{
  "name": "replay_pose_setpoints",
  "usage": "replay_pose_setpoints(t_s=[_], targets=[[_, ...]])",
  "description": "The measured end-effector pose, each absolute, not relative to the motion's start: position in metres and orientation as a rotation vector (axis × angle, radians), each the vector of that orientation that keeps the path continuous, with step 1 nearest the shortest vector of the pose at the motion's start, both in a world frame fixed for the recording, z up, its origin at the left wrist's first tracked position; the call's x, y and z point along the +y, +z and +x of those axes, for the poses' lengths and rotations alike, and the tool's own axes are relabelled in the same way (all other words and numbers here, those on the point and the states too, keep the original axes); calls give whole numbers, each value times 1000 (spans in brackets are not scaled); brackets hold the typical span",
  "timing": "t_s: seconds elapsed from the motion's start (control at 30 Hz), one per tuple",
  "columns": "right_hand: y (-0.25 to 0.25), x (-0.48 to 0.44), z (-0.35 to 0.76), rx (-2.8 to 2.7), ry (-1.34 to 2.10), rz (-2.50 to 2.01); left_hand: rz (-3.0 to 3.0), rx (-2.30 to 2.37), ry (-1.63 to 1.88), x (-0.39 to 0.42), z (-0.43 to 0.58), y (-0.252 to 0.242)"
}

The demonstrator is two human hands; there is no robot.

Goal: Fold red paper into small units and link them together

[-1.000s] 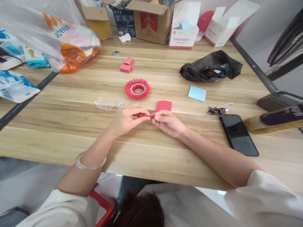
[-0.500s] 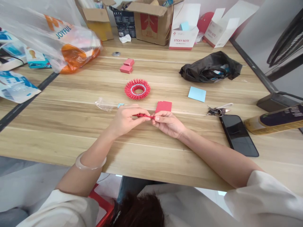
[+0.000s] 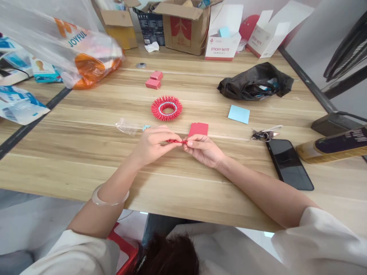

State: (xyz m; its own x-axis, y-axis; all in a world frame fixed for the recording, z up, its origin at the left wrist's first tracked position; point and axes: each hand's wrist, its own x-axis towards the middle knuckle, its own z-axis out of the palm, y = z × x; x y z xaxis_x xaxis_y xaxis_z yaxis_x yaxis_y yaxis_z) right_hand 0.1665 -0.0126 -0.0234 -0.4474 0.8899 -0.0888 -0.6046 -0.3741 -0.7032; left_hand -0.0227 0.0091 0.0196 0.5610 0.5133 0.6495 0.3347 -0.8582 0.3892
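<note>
Between my two hands is a small piece of folded red paper (image 3: pixel 173 141), held low over the table. My left hand (image 3: pixel 153 143) pinches it with thumb and fingers from the left. From the right, the thumb and fingertips of my right hand (image 3: pixel 205 149) grip its other end. My fingers cover much of the piece. Just behind my right hand lies a small stack of red paper sheets (image 3: pixel 198 129). Farther back stands a spiky ring of folded red paper (image 3: pixel 156 109) with a pale blue inner edge. A blue scrap (image 3: pixel 146 127) lies behind my left hand.
Two pink-red paper blocks (image 3: pixel 153 83) lie behind the ring. Clear plastic film (image 3: pixel 126 126) is at left. Rightward are a blue note pad (image 3: pixel 239 114), black plastic bag (image 3: pixel 255 82), keys (image 3: pixel 262 135), phone (image 3: pixel 290 164) and can (image 3: pixel 335 145). Boxes (image 3: pixel 186 32) line the back.
The folded red paper between my hands has shifted slightly, and less of it shows beside my left fingers. Both hands stay in nearly the same place.
</note>
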Motion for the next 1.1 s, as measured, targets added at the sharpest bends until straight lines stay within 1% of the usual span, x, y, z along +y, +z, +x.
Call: replay_pose_setpoints(t_s=[0.43, 1.1], targets=[[-24, -12, 166, -630, 2025, -576, 2614, 630, 1229, 10, -23, 18], [-23, -12, 167, -646, 2045, -572, 2729, 645, 1140, 10, -25, 19]])
